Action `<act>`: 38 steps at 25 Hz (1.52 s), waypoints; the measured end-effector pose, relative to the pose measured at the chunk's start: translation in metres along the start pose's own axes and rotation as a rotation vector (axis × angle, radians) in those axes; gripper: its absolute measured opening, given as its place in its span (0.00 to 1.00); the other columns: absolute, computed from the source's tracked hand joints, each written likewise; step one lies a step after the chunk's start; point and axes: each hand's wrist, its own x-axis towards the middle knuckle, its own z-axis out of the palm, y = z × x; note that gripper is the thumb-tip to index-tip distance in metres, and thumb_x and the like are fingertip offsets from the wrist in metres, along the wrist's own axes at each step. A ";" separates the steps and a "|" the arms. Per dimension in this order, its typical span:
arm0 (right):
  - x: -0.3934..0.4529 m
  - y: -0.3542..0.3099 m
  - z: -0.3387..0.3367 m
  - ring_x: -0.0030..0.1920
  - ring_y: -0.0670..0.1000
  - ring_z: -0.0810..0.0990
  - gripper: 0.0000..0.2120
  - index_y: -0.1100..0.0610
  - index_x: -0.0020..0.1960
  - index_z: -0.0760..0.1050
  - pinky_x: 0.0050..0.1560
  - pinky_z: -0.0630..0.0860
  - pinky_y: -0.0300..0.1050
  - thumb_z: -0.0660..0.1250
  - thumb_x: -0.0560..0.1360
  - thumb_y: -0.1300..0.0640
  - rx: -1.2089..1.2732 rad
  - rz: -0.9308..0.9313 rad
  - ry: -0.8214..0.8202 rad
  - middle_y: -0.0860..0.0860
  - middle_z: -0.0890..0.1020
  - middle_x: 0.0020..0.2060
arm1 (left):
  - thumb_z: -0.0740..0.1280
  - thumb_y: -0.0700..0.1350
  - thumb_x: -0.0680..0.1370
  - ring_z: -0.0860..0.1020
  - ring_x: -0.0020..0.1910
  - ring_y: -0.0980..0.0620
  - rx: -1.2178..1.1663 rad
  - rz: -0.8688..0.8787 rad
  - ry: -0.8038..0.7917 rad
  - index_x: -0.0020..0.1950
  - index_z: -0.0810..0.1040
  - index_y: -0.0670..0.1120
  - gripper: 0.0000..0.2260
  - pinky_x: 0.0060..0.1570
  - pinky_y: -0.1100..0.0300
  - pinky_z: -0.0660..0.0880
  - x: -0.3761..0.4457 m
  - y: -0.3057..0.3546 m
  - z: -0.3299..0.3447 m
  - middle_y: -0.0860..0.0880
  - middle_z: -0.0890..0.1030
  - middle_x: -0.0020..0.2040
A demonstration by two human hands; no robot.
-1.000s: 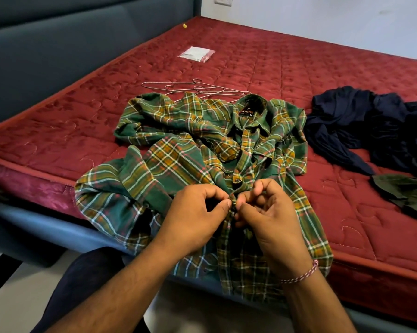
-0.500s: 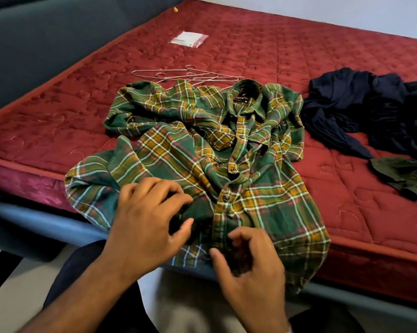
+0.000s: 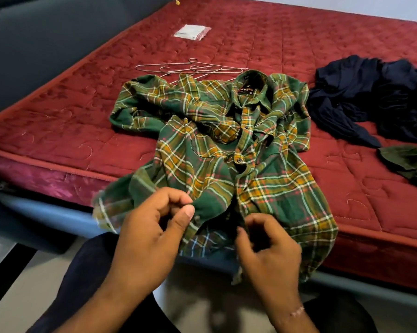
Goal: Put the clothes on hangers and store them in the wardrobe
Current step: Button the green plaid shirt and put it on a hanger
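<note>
Thread bracelet (image 3: 298, 310), dark trousers (image 3: 87, 272)

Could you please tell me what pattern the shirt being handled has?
The shirt is green plaid with yellow, white and red lines, clear in the head view.

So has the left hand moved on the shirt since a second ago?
Yes. The left hand has dropped from the mid-front buttons toward the plaid shirt hem hanging over the mattress edge, and now pinches the placket lower down.
</note>
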 end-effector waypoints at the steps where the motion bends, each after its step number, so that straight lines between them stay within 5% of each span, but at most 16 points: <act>1: -0.002 -0.003 -0.005 0.34 0.43 0.80 0.10 0.51 0.44 0.81 0.40 0.79 0.40 0.78 0.72 0.65 0.176 0.144 -0.043 0.46 0.83 0.36 | 0.72 0.51 0.77 0.78 0.36 0.53 -0.177 -0.131 0.022 0.47 0.82 0.54 0.02 0.43 0.54 0.76 0.000 -0.003 0.006 0.45 0.83 0.39; 4: -0.008 -0.013 -0.015 0.35 0.47 0.78 0.08 0.58 0.47 0.85 0.38 0.77 0.44 0.77 0.69 0.59 0.613 0.437 -0.146 0.53 0.83 0.36 | 0.75 0.46 0.74 0.79 0.43 0.46 -0.454 -0.318 0.057 0.49 0.83 0.52 0.05 0.52 0.46 0.75 -0.007 -0.013 0.022 0.36 0.84 0.44; 7: -0.011 -0.019 -0.017 0.38 0.51 0.81 0.13 0.56 0.50 0.86 0.38 0.78 0.43 0.76 0.65 0.56 0.730 0.523 -0.153 0.61 0.85 0.41 | 0.72 0.43 0.72 0.84 0.48 0.47 -0.512 -0.326 -0.044 0.55 0.83 0.46 0.12 0.53 0.53 0.80 -0.019 -0.013 0.036 0.41 0.87 0.48; 13: -0.011 -0.028 -0.013 0.42 0.53 0.83 0.16 0.51 0.50 0.85 0.41 0.82 0.42 0.79 0.62 0.59 0.883 0.549 -0.176 0.58 0.84 0.42 | 0.81 0.50 0.70 0.85 0.46 0.48 -0.257 -0.296 -0.051 0.51 0.86 0.46 0.14 0.51 0.46 0.83 -0.026 -0.024 0.042 0.47 0.87 0.44; 16: -0.013 -0.031 -0.013 0.42 0.51 0.83 0.25 0.49 0.51 0.83 0.44 0.82 0.43 0.85 0.57 0.47 0.874 0.506 -0.171 0.56 0.84 0.41 | 0.80 0.50 0.71 0.84 0.42 0.51 -0.290 -0.259 -0.056 0.47 0.87 0.45 0.11 0.47 0.51 0.82 -0.025 -0.021 0.039 0.47 0.86 0.41; 19: -0.013 -0.035 -0.013 0.42 0.51 0.83 0.17 0.48 0.50 0.84 0.46 0.82 0.42 0.80 0.63 0.58 0.857 0.492 -0.153 0.56 0.85 0.39 | 0.77 0.48 0.71 0.83 0.39 0.53 -0.299 -0.204 -0.092 0.46 0.87 0.46 0.07 0.42 0.57 0.81 -0.024 -0.016 0.037 0.47 0.86 0.40; 21: -0.012 -0.037 -0.012 0.41 0.50 0.83 0.17 0.51 0.51 0.83 0.46 0.82 0.41 0.76 0.63 0.63 0.846 0.486 -0.157 0.56 0.86 0.39 | 0.76 0.48 0.71 0.82 0.38 0.51 -0.257 -0.166 -0.094 0.45 0.86 0.45 0.08 0.40 0.53 0.81 -0.023 -0.015 0.036 0.46 0.85 0.39; 28: -0.006 -0.045 -0.012 0.40 0.49 0.84 0.16 0.51 0.51 0.83 0.41 0.82 0.40 0.75 0.65 0.63 0.870 0.465 -0.157 0.55 0.86 0.40 | 0.75 0.49 0.74 0.80 0.35 0.40 -0.207 -0.125 -0.089 0.42 0.83 0.45 0.08 0.36 0.41 0.78 -0.018 -0.015 0.033 0.43 0.80 0.35; 33: -0.003 -0.042 -0.012 0.42 0.50 0.85 0.17 0.52 0.53 0.82 0.44 0.81 0.40 0.71 0.74 0.73 0.771 0.365 -0.202 0.56 0.86 0.43 | 0.77 0.45 0.75 0.80 0.38 0.52 -0.214 -0.120 -0.104 0.43 0.85 0.51 0.03 0.40 0.50 0.80 -0.011 -0.017 0.035 0.47 0.83 0.37; 38: -0.001 -0.040 -0.010 0.42 0.50 0.84 0.20 0.52 0.57 0.80 0.44 0.79 0.38 0.76 0.71 0.70 0.515 0.091 -0.186 0.51 0.85 0.44 | 0.74 0.44 0.74 0.82 0.40 0.53 -0.259 -0.141 -0.162 0.42 0.86 0.45 0.03 0.40 0.54 0.80 -0.008 -0.017 0.035 0.47 0.84 0.37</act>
